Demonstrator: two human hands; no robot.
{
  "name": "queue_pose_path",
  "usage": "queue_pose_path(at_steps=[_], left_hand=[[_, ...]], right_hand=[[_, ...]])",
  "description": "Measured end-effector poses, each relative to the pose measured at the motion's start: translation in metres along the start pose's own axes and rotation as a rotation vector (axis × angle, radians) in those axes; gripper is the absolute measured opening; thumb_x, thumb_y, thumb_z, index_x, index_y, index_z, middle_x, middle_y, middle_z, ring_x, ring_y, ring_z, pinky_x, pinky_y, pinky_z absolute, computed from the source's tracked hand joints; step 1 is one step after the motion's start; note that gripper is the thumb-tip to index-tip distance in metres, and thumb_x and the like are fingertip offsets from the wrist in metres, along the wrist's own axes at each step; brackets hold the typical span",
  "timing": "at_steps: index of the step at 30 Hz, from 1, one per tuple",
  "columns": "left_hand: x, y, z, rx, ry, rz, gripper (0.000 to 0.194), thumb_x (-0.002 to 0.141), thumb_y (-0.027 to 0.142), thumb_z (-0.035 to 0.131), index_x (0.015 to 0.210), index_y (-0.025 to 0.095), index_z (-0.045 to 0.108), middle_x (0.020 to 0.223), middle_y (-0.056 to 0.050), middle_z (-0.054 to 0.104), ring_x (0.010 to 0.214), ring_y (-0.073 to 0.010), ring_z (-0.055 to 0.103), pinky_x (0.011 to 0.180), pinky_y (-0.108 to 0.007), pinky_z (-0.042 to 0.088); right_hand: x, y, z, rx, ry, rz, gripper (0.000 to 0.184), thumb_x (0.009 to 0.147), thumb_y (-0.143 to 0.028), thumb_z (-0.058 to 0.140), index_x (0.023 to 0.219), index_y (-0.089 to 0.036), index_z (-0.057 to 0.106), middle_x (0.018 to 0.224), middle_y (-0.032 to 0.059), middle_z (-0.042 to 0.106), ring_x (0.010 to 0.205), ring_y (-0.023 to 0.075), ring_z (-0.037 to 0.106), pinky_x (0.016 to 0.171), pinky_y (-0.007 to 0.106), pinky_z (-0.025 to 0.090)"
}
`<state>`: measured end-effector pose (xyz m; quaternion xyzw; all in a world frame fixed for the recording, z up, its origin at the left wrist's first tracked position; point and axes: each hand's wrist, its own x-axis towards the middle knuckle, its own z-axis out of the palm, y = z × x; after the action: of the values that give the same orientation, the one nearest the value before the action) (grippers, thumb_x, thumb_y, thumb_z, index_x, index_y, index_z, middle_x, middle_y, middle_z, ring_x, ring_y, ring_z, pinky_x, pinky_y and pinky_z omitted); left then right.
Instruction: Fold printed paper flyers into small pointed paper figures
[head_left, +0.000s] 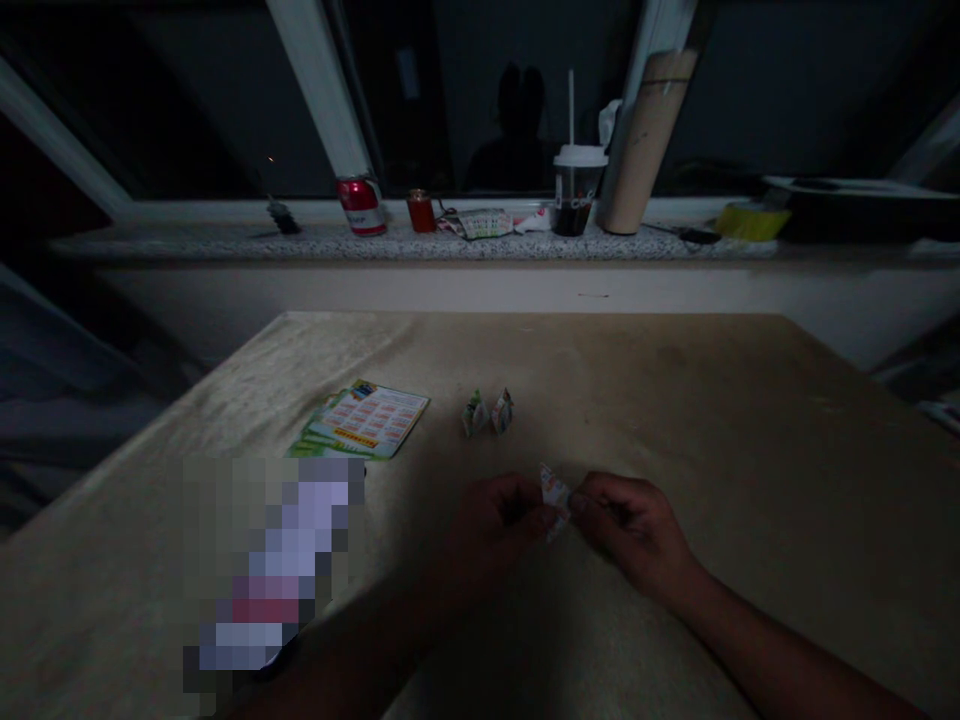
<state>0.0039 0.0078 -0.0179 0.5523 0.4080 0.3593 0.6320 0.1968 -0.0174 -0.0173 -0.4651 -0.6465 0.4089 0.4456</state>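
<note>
Between my two hands is a small folded piece of printed paper, white with orange and blue marks and a pointed top. My left hand pinches its left side with thumb and fingers. From the right, my right hand pinches the other edge. Just beyond my hands, two small folded paper pieces stand side by side on the table. To their left lies a fanned stack of printed calendar cards with green edges.
A pixelated oblong object lies on the table at the left. Along the windowsill stand a red can, a small red jar, a lidded cup with a straw, a tall cardboard-coloured tube and a yellow item.
</note>
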Motion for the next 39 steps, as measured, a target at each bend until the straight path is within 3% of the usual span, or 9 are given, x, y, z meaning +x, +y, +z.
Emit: queue_pose_path(at_steps=[10,17,28,35,39], left_hand=[[-0.001,-0.005,0.002,0.004,-0.077,-0.044,0.027,0.081,0.040,0.070,0.079,0.013,0.069,0.069,-0.001,0.062,0.061,-0.0117,0.051,0.060,-0.025,0.038],[-0.002,0.007,0.002,0.034,-0.009,-0.062,0.020,0.074,0.034,0.071,0.069,0.016,0.063,0.063,0.002,0.059,0.059,-0.0114,0.050,0.059,-0.025,0.037],[-0.003,0.004,0.003,0.059,-0.002,-0.062,0.016,0.075,0.030,0.067,0.072,0.015,0.062,0.065,0.003,0.055,0.060,-0.0109,0.046,0.060,-0.025,0.035],[-0.001,0.000,0.002,0.034,-0.053,-0.042,0.022,0.077,0.036,0.069,0.077,0.015,0.063,0.069,0.002,0.056,0.063,-0.0121,0.047,0.062,-0.026,0.036],[-0.003,-0.001,0.002,0.043,-0.024,0.000,0.027,0.082,0.041,0.067,0.081,0.014,0.066,0.071,0.001,0.057,0.065,-0.0128,0.048,0.063,-0.026,0.037]], right_hand=[[-0.002,0.007,-0.002,0.023,0.029,0.062,0.038,0.097,-0.041,0.057,0.067,-0.017,0.057,0.055,-0.0049,0.041,0.051,0.0100,0.035,0.047,0.024,0.027],[-0.001,0.003,0.000,0.047,0.032,0.080,0.038,0.095,-0.042,0.057,0.066,-0.018,0.057,0.056,-0.0047,0.041,0.051,0.0103,0.036,0.048,0.024,0.027],[0.000,0.002,0.001,0.051,0.038,0.088,0.039,0.094,-0.045,0.058,0.066,-0.017,0.058,0.056,-0.0042,0.041,0.051,0.0104,0.035,0.047,0.024,0.027],[0.000,0.002,0.000,0.040,0.037,0.095,0.042,0.094,-0.047,0.057,0.066,-0.017,0.059,0.055,-0.0042,0.041,0.050,0.0103,0.035,0.047,0.025,0.026],[-0.001,0.004,0.000,0.062,0.025,0.099,0.043,0.094,-0.049,0.058,0.065,-0.017,0.058,0.055,-0.0045,0.040,0.050,0.0103,0.034,0.047,0.025,0.025]])
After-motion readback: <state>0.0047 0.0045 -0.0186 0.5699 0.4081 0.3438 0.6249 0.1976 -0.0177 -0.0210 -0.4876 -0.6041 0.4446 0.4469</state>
